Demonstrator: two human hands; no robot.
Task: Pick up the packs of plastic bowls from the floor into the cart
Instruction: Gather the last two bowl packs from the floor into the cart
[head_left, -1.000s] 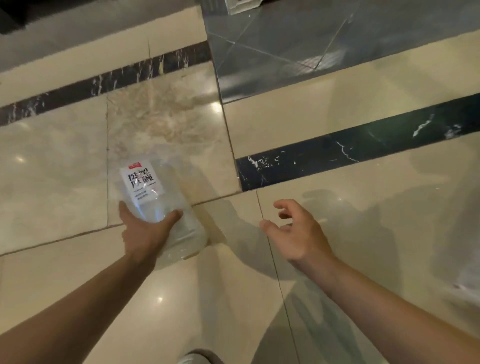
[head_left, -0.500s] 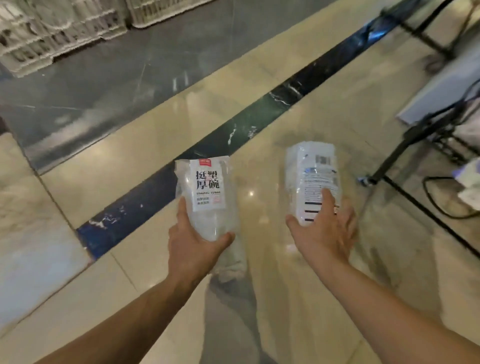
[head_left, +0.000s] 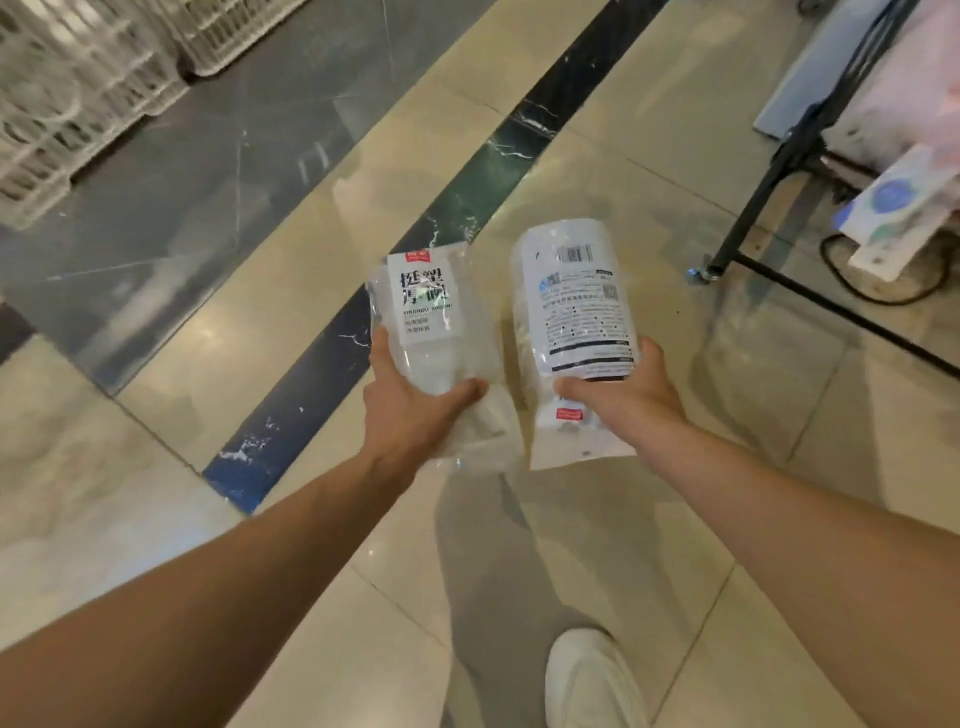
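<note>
My left hand (head_left: 410, 410) grips a clear pack of plastic bowls (head_left: 426, 306) with a white front label, held up off the floor. My right hand (head_left: 618, 400) grips a second pack of plastic bowls (head_left: 576, 306), its back label with a barcode facing me. Both packs are side by side in front of me, above the marble floor. The cart's black frame (head_left: 753, 192) with a caster stands at the right, holding pink and white goods (head_left: 904, 104).
White plastic crates (head_left: 78, 88) are stacked at the top left on the dark tiled floor. A black cable (head_left: 883, 291) loops on the floor under the cart. My grey trouser leg and white shoe (head_left: 592, 680) are at the bottom centre.
My right hand, empty a second ago, closed on the second pack and lifted it. The view swung right from bare floor toward the cart, with both packs raised.
</note>
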